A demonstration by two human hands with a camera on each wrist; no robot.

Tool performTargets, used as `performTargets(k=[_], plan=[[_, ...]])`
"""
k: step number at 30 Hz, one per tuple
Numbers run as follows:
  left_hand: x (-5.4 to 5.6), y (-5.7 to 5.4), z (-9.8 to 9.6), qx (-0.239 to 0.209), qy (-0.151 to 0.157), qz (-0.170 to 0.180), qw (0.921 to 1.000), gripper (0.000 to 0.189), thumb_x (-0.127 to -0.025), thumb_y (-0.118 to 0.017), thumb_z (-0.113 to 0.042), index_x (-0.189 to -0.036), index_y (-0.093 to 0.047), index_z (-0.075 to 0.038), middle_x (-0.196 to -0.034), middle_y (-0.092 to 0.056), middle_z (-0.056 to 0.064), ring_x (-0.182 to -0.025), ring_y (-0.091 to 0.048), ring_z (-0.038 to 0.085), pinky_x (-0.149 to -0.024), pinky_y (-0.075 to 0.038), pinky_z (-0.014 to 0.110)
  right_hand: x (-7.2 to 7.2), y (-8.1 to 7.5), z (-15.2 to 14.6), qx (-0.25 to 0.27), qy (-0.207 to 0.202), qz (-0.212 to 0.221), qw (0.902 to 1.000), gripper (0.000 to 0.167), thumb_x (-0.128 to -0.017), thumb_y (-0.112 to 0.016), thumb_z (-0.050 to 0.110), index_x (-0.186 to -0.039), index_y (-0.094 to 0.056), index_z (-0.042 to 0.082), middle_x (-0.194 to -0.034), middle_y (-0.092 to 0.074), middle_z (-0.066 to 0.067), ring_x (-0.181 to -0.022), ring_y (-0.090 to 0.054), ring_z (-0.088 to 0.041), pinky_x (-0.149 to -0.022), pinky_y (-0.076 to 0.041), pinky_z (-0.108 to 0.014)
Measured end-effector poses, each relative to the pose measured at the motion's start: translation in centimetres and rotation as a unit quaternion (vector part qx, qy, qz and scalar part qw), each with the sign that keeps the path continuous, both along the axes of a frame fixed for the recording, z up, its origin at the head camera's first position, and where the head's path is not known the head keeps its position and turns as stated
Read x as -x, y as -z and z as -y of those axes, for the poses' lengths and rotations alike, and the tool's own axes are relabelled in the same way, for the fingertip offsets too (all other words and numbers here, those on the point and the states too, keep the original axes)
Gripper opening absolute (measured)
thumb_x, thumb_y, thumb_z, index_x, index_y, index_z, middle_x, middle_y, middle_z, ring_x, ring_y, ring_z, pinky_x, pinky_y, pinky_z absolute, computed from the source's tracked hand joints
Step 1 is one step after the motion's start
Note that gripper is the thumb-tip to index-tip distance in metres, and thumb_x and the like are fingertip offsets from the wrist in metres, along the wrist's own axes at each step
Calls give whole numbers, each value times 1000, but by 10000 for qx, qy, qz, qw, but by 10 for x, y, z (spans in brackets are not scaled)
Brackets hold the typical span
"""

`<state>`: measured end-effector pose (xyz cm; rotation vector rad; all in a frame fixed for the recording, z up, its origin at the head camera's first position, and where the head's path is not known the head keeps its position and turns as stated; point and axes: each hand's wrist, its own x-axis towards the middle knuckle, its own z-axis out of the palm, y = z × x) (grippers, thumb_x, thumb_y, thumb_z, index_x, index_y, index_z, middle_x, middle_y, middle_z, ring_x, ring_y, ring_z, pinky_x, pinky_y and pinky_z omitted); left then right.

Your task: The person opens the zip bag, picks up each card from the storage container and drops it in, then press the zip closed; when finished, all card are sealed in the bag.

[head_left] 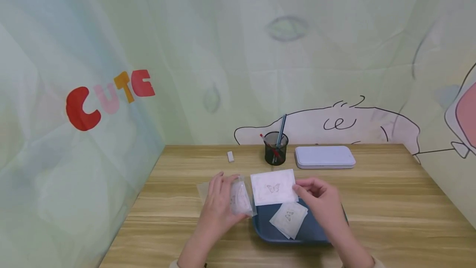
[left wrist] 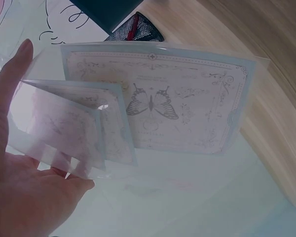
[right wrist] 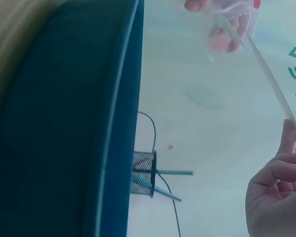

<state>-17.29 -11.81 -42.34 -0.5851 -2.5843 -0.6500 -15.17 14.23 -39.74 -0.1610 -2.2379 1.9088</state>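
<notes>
My left hand (head_left: 219, 199) grips a clear plastic bag (head_left: 247, 208) with small pale cards inside. In the left wrist view, small cards (left wrist: 64, 126) show through the film beside the thumb, and a larger blue-bordered card (left wrist: 150, 106) printed with a butterfly lies behind them. My right hand (head_left: 321, 199) pinches the right edge of a white butterfly card (head_left: 273, 191) between thumb and fingers. That card hangs over the far left part of a dark blue tray (head_left: 265, 228), close to the bag. Smaller cards (head_left: 291, 220) overlap inside the tray. The right wrist view shows the pinched card edge-on (right wrist: 271, 81).
Behind the tray stands a black mesh pen cup (head_left: 275, 155) holding several pens. A white eraser (head_left: 230, 156) lies to its left, a white flat case (head_left: 325, 157) to its right. The wooden table (head_left: 178, 168) ends at a printed curtain (head_left: 223, 61) at the back and left.
</notes>
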Motion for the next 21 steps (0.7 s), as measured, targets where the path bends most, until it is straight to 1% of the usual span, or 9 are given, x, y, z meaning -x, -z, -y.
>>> performTargets(k=[3,7,11,16,21], plan=[[0,0,0,-17,7,-24,10000,104,-47,-96,-32,-134,-44,-10,-127,-46,13,-133,-30,34,-111,-27,45,0,2,4,97,-119,292,9995,22,-83,-77,21,-96,-72,5,-83,-67,-9,-73,-57,-19,-59,-48,-23],[0,0,1,-55,33,-79,9999,105,-46,-96,-30,-134,-44,-10,-127,-47,13,-132,-31,33,-112,-26,43,-1,4,8,66,-214,399,9990,21,-82,-77,22,-95,-72,6,-83,-67,-9,-72,-56,-21,-57,-46,-23],[1,0,0,-33,34,-104,9999,104,-46,-96,-28,-134,-44,-10,-126,-47,13,-132,-31,34,-112,-26,43,-1,6,11,45,-256,382,9989,18,-83,-76,22,-93,-72,7,-82,-67,-9,-71,-56,-22,-56,-46,-23],[0,-1,0,1,23,-78,10000,103,-46,-96,-29,-133,-45,-10,-127,-47,13,-133,-31,34,-112,-26,44,0,8,14,15,-292,250,9993,13,-83,-76,17,-91,-73,8,-78,-67,-9,-65,-54,-21,-52,-44,-23],[0,-2,-1,-49,38,-114,9999,102,-45,-96,-27,-132,-46,-10,-126,-47,13,-132,-31,34,-112,-27,43,0,9,15,12,-279,194,9994,12,-83,-76,17,-91,-73,8,-77,-66,-9,-64,-54,-21,-52,-44,-23]])
